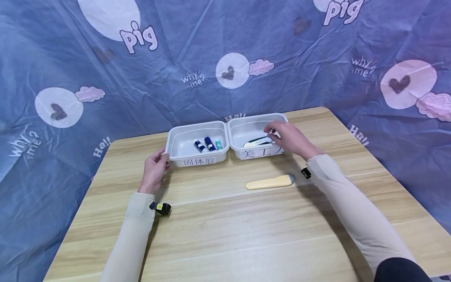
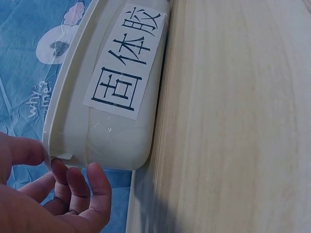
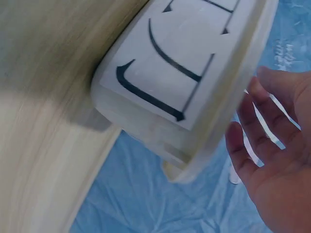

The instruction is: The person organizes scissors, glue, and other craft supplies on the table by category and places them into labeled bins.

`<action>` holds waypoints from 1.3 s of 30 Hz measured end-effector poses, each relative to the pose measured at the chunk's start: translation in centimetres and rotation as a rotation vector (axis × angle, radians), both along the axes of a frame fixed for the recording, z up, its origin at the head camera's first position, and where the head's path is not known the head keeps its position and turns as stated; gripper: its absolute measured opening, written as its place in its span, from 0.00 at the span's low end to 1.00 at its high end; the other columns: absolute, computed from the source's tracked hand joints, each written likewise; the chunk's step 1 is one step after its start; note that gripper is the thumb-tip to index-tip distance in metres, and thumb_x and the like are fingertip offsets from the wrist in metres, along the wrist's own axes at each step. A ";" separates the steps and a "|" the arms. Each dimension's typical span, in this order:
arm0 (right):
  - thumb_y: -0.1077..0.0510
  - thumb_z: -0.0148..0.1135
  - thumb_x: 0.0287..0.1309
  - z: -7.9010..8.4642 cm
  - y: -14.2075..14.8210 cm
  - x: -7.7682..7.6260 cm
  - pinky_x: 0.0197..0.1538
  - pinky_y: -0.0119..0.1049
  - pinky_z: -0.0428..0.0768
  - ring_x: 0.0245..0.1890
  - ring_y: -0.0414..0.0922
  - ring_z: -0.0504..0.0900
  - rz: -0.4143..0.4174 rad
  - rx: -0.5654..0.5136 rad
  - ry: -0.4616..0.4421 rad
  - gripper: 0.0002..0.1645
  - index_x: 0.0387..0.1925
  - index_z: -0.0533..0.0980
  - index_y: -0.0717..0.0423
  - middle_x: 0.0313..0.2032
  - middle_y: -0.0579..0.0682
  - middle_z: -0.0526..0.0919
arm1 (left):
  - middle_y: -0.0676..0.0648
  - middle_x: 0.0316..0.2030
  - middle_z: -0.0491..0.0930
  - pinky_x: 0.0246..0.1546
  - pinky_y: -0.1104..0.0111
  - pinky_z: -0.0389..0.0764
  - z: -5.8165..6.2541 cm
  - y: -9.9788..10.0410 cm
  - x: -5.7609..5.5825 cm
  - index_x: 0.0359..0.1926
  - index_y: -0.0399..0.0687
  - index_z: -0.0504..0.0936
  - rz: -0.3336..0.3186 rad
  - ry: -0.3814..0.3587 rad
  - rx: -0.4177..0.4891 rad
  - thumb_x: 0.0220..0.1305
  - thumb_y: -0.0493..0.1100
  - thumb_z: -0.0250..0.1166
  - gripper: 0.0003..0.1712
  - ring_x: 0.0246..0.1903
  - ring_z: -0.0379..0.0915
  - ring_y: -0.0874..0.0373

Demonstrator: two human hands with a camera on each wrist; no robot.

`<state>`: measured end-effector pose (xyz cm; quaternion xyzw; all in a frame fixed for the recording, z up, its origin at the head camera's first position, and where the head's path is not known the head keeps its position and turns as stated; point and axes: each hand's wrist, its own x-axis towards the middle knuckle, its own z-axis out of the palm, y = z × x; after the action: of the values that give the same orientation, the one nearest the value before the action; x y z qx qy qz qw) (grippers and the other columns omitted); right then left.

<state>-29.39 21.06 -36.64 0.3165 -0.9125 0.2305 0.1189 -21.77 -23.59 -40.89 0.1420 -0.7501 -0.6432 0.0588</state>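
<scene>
My left hand (image 1: 155,169) pinches the left corner of a white plastic box (image 1: 202,154) by its rim, thumb on top and fingers below. Inside that box lie several glue sticks (image 1: 209,143), blue-and-white and teal. My right hand (image 1: 290,138) is over the right end of a second white box (image 1: 234,135), fingers loosely bent with nothing seen between them. In the right wrist view, the fingers (image 3: 243,145) hang beside the rim. Below this hand, utility knives (image 1: 258,141), white and dark green, lie in the box, partly hidden by it.
A yellow utility knife (image 1: 269,183) lies on the wooden table (image 1: 211,235) in front of the right box. Both boxes stand side by side near the table's back edge, with printed labels on their fronts. A blue patterned cloth (image 1: 169,47) hangs behind.
</scene>
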 end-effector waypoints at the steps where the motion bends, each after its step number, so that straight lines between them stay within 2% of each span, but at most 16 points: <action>1: 0.68 0.65 0.64 0.1 0.1 0.4 0.52 0.53 0.83 0.44 0.54 0.85 0.008 -0.004 0.018 0.09 0.45 0.82 0.62 0.43 0.57 0.87 | 0.52 0.38 0.70 0.48 0.68 0.86 0.0 0.0 0.0 0.73 0.45 0.70 -0.001 -0.003 -0.001 0.77 0.40 0.55 0.27 0.42 0.71 0.57; 10: 0.66 0.68 0.62 -0.8 0.3 3.2 0.51 0.50 0.83 0.44 0.51 0.84 0.089 0.026 0.087 0.06 0.41 0.84 0.58 0.40 0.51 0.87 | 0.52 0.38 0.70 0.47 0.68 0.86 -0.1 -0.2 0.0 0.73 0.45 0.70 -0.001 -0.009 -0.005 0.77 0.40 0.55 0.27 0.41 0.70 0.59; 15: 0.65 0.70 0.61 -0.5 0.6 4.2 0.50 0.49 0.83 0.44 0.51 0.83 0.078 0.025 0.179 0.05 0.39 0.83 0.58 0.39 0.51 0.86 | 0.53 0.38 0.70 0.45 0.70 0.85 0.0 -0.2 0.0 0.73 0.45 0.70 0.001 -0.004 -0.004 0.77 0.40 0.55 0.26 0.41 0.70 0.59; 20: 0.62 0.71 0.62 -0.4 1.1 5.6 0.48 0.49 0.85 0.43 0.50 0.84 0.079 0.050 0.167 0.06 0.41 0.84 0.58 0.39 0.50 0.86 | 0.53 0.37 0.70 0.46 0.69 0.85 0.2 -0.1 -0.3 0.73 0.45 0.70 -0.005 0.016 -0.005 0.77 0.40 0.55 0.26 0.41 0.71 0.58; 24: 0.59 0.71 0.63 -1.1 0.8 6.7 0.48 0.48 0.86 0.42 0.49 0.85 0.108 0.107 0.123 0.07 0.41 0.84 0.57 0.40 0.49 0.86 | 0.53 0.37 0.71 0.47 0.69 0.86 0.1 -0.4 0.1 0.73 0.46 0.70 -0.002 0.000 -0.018 0.77 0.40 0.55 0.27 0.41 0.71 0.59; 29: 0.55 0.72 0.62 -2.0 0.4 7.4 0.48 0.47 0.86 0.46 0.48 0.85 0.126 0.181 -0.012 0.11 0.43 0.84 0.56 0.43 0.47 0.86 | 0.54 0.36 0.70 0.43 0.72 0.85 0.0 -1.0 0.7 0.73 0.45 0.70 0.013 -0.005 -0.022 0.77 0.40 0.55 0.27 0.39 0.71 0.61; 34: 0.51 0.75 0.58 -2.5 0.8 8.1 0.46 0.47 0.87 0.44 0.47 0.86 0.131 0.235 -0.089 0.16 0.44 0.84 0.55 0.43 0.47 0.86 | 0.54 0.35 0.71 0.43 0.72 0.85 0.1 -0.7 0.6 0.74 0.42 0.69 -0.022 0.013 -0.015 0.77 0.40 0.55 0.27 0.38 0.71 0.62; 39: 0.48 0.76 0.56 -2.6 1.1 8.4 0.44 0.44 0.86 0.41 0.44 0.84 0.155 0.279 -0.139 0.19 0.44 0.84 0.53 0.41 0.46 0.86 | 0.54 0.37 0.72 0.44 0.71 0.85 0.2 -0.2 0.2 0.74 0.43 0.69 -0.022 0.006 -0.008 0.77 0.40 0.54 0.27 0.39 0.70 0.61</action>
<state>-21.00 22.17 -39.29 0.3827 -0.9144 0.1315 -0.0078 -21.53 -23.82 -40.67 0.1316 -0.7541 -0.6411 0.0544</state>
